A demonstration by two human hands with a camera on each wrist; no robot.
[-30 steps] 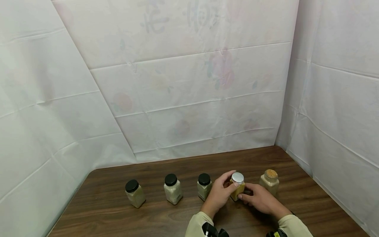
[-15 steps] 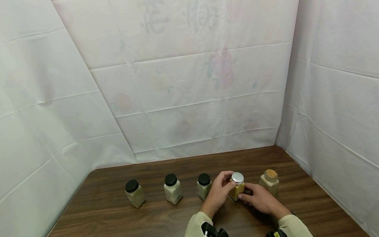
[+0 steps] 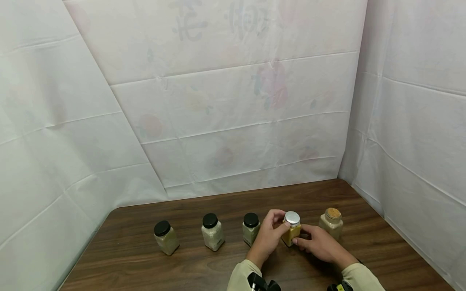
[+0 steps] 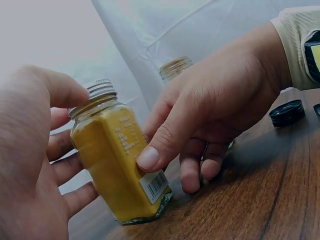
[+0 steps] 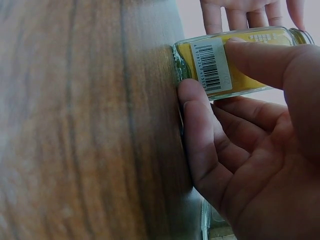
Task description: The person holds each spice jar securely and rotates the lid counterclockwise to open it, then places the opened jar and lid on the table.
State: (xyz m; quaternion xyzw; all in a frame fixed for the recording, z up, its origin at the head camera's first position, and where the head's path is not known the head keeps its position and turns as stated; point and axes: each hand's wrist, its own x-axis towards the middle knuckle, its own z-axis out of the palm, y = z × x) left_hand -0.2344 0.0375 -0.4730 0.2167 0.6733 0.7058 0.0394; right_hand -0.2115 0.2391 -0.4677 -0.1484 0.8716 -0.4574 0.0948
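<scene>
Your left hand [image 3: 268, 238] is curled around the upper part of the yellow spice jar [image 3: 291, 233], with the thumb and fingertips closed on its silver lid [image 3: 292, 218]. Your right hand [image 3: 317, 243] grips the lower body of the same jar; in the left wrist view your thumb [image 4: 155, 150] presses the glass just above the barcode label [image 4: 154, 185], and in the right wrist view the curled fingers [image 5: 197, 135] lie against the tabletop beside the jar's base. The jar stands on the wooden table [image 3: 153, 266], towards its right half, and seems to lean slightly, though whether its base sits fully flat is hard to judge from these angles. It is fourth in a row of five jars. To its left, just beside your left hand, stands a black-lidded jar [image 3: 251, 229] of pale powder, then a second black-lidded jar [image 3: 212, 232] with white grains, then a third [image 3: 165, 237] at the far left, well apart. To the right, close behind your right hand, stands an uncapped jar [image 3: 331, 222] of tan powder. A loose black cap [image 4: 287, 112] lies on the wood near your right wrist. White creased sheeting [image 3: 236, 101] encloses the table on three sides.
</scene>
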